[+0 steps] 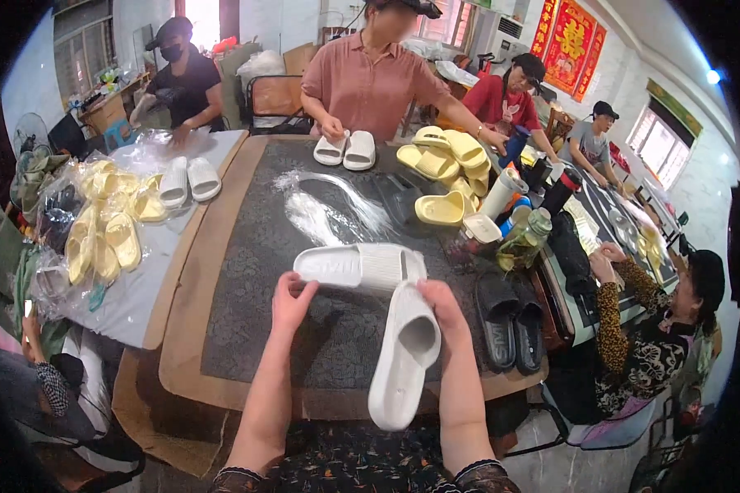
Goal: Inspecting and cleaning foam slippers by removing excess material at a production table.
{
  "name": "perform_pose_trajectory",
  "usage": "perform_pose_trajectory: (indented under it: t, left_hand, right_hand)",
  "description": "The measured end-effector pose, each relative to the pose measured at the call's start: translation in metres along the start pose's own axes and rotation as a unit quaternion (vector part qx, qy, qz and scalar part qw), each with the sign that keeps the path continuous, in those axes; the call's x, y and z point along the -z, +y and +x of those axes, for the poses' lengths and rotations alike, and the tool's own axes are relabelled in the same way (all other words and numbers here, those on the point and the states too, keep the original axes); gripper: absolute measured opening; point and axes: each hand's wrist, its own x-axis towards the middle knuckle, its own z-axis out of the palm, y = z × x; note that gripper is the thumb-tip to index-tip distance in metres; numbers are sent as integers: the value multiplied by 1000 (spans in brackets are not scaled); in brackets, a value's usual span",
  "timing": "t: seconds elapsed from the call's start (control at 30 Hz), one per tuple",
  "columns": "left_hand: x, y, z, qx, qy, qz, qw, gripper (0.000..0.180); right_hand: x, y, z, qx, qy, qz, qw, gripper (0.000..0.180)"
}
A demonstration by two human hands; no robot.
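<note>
A pair of light grey slide sandals is in my hands above the dark table mat. My left hand is closed on the heel end of one grey slide, which lies sideways with its strap to the right. My right hand grips the other grey slide near its toe, sole facing down toward me at a tilt. The two slides meet or overlap at their toe ends. Beyond them, a bundle of clear shiny plastic strands is spread on the mat.
Black slides stand right of my right hand. Yellow slides are heaped at the far right, beside bottles and a jar. Bagged yellow slides cover the left table. A person opposite touches a white pair; several others work around.
</note>
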Motion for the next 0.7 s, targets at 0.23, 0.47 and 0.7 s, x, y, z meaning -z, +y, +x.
perform_pose_trajectory:
  t: [0.23, 0.47, 0.7]
  left_hand:
    - [53, 2, 6, -119, 73, 92, 986, 46]
    - [58, 30, -6, 105, -271, -131, 948, 39]
    - [12, 53, -27, -9, -360, 155, 920, 67]
  right_hand:
    - [-57, -8, -48, -59, 147, 244, 957, 16]
    - [-22, 34, -24, -20, 181, 182, 966, 18]
    - [-1, 47, -2, 5, -13, -90, 996, 26]
